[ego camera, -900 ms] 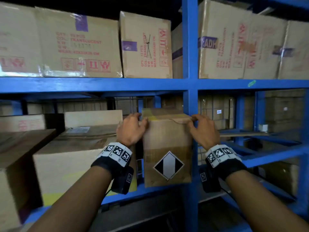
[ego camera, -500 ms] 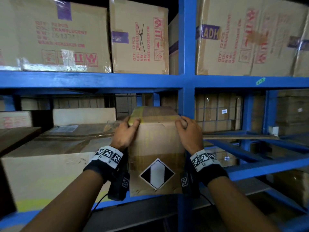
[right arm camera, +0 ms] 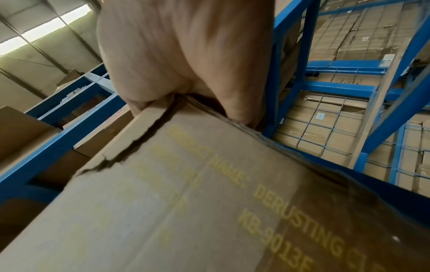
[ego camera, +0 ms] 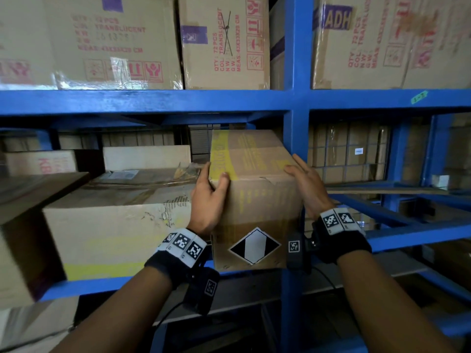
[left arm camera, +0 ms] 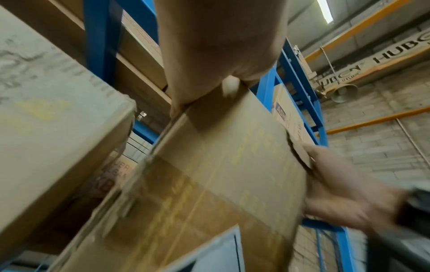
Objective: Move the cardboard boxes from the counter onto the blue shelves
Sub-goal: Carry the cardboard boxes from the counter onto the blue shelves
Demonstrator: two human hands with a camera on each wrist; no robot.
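Observation:
A brown cardboard box (ego camera: 254, 205) with yellow print and a black-and-white diamond label sits at the front of the middle blue shelf (ego camera: 89, 286), squeezed between a large box and the blue upright post (ego camera: 297, 59). My left hand (ego camera: 209, 197) grips its top left corner, thumb on the front face. My right hand (ego camera: 308, 189) grips the top right corner beside the post. The left wrist view shows the box (left arm camera: 221, 174) from below, under my palm. In the right wrist view the box (right arm camera: 186, 202) has a torn top flap. Whether its base rests fully on the shelf is hidden.
A large taped box (ego camera: 114, 225) stands close on the left, with more boxes behind it. Big printed cartons (ego camera: 102, 42) fill the upper shelf above the blue beam (ego camera: 153, 101). The bay to the right has bare blue rails (ego camera: 407, 233) and a wire mesh back (ego camera: 349, 154).
The box has shifted left from in front of the post and further into the left bay. My right hand has slid from the top front edge to the top right corner.

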